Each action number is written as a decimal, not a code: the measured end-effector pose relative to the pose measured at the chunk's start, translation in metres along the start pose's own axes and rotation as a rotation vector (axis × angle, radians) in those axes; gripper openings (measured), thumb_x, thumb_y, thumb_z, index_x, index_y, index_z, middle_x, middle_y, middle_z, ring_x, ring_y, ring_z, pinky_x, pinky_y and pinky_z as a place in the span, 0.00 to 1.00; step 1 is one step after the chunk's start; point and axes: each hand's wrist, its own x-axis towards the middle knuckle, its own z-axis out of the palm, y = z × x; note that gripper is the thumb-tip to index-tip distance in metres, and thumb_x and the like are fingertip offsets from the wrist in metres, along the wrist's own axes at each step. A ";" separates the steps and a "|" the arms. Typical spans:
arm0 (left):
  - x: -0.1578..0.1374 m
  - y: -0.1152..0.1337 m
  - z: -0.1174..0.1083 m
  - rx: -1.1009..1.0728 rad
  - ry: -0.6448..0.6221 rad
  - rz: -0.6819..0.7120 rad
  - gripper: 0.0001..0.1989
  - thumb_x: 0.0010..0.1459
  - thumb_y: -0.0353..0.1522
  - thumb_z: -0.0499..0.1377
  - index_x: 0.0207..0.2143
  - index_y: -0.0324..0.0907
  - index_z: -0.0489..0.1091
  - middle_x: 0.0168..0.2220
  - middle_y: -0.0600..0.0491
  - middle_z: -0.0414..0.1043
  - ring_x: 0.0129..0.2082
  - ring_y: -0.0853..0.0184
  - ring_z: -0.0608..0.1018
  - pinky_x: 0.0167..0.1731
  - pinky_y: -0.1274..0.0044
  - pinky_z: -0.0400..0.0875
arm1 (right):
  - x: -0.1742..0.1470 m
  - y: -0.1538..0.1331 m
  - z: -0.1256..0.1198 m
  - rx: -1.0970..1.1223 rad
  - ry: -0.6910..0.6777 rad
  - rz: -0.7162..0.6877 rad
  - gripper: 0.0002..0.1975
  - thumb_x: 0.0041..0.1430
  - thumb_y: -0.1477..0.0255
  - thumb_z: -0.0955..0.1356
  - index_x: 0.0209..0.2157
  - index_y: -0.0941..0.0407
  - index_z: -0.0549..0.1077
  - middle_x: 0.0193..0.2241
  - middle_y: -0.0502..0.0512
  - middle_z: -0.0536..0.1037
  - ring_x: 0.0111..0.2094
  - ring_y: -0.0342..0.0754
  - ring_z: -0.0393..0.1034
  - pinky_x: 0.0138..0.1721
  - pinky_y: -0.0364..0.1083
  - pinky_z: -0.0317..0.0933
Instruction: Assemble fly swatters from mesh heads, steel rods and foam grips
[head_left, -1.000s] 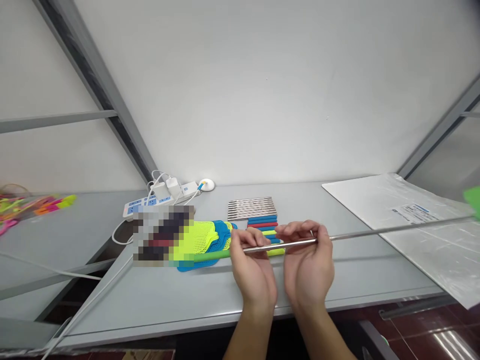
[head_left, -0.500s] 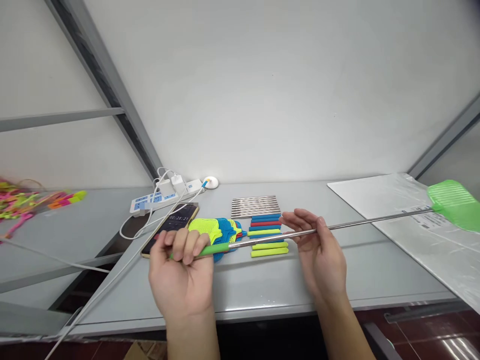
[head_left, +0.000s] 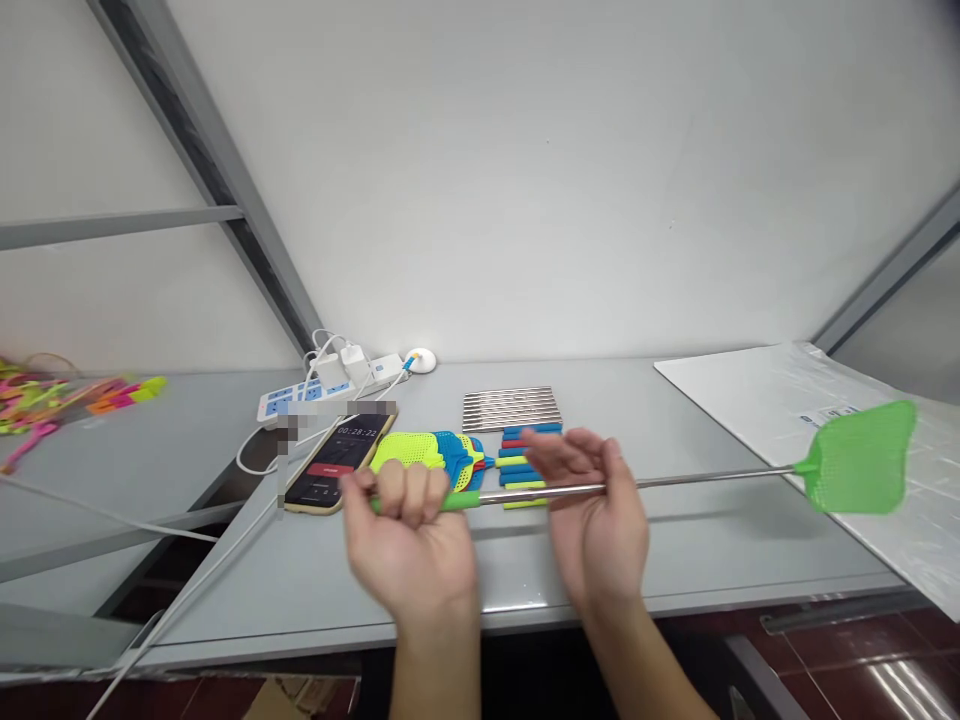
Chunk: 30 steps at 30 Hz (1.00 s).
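A green fly swatter (head_left: 862,460) is held nearly level above the table, its perforated head out to the right. My left hand (head_left: 416,560) is closed round its green handle (head_left: 463,500). With fingers fairly straight, my right hand (head_left: 600,540) supports the thin metal rod (head_left: 690,480), thumb lying over it. Behind my hands lie stacked yellow, blue and red swatter heads (head_left: 405,447), partly covered by my left hand. Blue, red and yellow-green handle tubes (head_left: 517,478) are partly hidden by my right hand. Several metal rods (head_left: 511,408) lie in a row farther back.
A phone (head_left: 341,465) showing a timer rests at the left, beside a power strip (head_left: 292,400) with white cables. A white board or package (head_left: 757,385) covers the table's right end. Bright neon strips (head_left: 67,400) lie on a surface at far left.
The swatter head has swung down and left, bringing the rod closer to level. My left hand has moved right and my right hand left, so they are closer together.
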 end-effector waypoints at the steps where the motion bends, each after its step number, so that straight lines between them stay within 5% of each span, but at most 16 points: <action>1: -0.005 -0.007 0.003 0.001 0.023 -0.047 0.17 0.71 0.33 0.43 0.26 0.42 0.56 0.17 0.63 0.37 0.13 0.76 0.49 0.13 0.81 0.48 | -0.005 0.005 0.005 -0.003 -0.035 0.019 0.19 0.67 0.60 0.59 0.36 0.54 0.76 0.35 0.57 0.83 0.45 0.54 0.77 0.54 0.59 0.62; 5: -0.015 -0.016 0.010 -0.001 0.037 -0.112 0.17 0.70 0.32 0.43 0.27 0.41 0.58 0.17 0.62 0.40 0.13 0.76 0.50 0.13 0.82 0.51 | -0.014 0.009 0.008 -0.059 -0.140 0.047 0.21 0.69 0.60 0.57 0.37 0.55 0.77 0.37 0.58 0.83 0.45 0.55 0.76 0.54 0.59 0.61; 10: -0.006 0.002 0.005 -0.049 0.049 -0.067 0.17 0.70 0.30 0.40 0.28 0.41 0.57 0.17 0.62 0.41 0.14 0.76 0.52 0.15 0.82 0.55 | 0.001 -0.008 -0.010 -0.116 -0.178 0.136 0.24 0.65 0.54 0.60 0.41 0.56 0.78 0.40 0.61 0.82 0.46 0.56 0.75 0.51 0.56 0.63; 18: 0.021 0.034 -0.012 -0.113 0.014 0.016 0.13 0.68 0.30 0.40 0.27 0.43 0.50 0.18 0.63 0.39 0.13 0.75 0.53 0.16 0.82 0.57 | 0.033 -0.050 -0.047 -0.042 0.263 -0.129 0.24 0.62 0.50 0.58 0.35 0.52 0.77 0.32 0.53 0.82 0.41 0.51 0.77 0.43 0.51 0.67; 24: -0.006 0.000 0.004 -0.015 0.002 0.064 0.15 0.68 0.29 0.42 0.25 0.42 0.52 0.17 0.63 0.39 0.13 0.76 0.50 0.15 0.81 0.52 | 0.015 -0.016 -0.025 -0.120 0.224 -0.295 0.26 0.67 0.56 0.54 0.39 0.53 0.78 0.40 0.56 0.82 0.46 0.51 0.76 0.47 0.51 0.63; 27: -0.035 -0.020 0.021 0.090 -0.017 0.066 0.15 0.68 0.31 0.46 0.25 0.42 0.55 0.17 0.62 0.39 0.14 0.75 0.48 0.16 0.80 0.51 | 0.002 0.007 -0.009 -0.091 0.109 -0.096 0.26 0.68 0.58 0.53 0.40 0.55 0.78 0.43 0.59 0.81 0.45 0.53 0.76 0.49 0.54 0.61; 30: -0.052 -0.024 0.031 0.161 -0.071 0.072 0.16 0.69 0.33 0.44 0.26 0.42 0.57 0.17 0.62 0.39 0.14 0.75 0.47 0.17 0.80 0.53 | -0.003 0.013 -0.003 -0.103 0.092 -0.049 0.26 0.68 0.59 0.54 0.43 0.56 0.78 0.48 0.59 0.79 0.46 0.53 0.74 0.49 0.54 0.60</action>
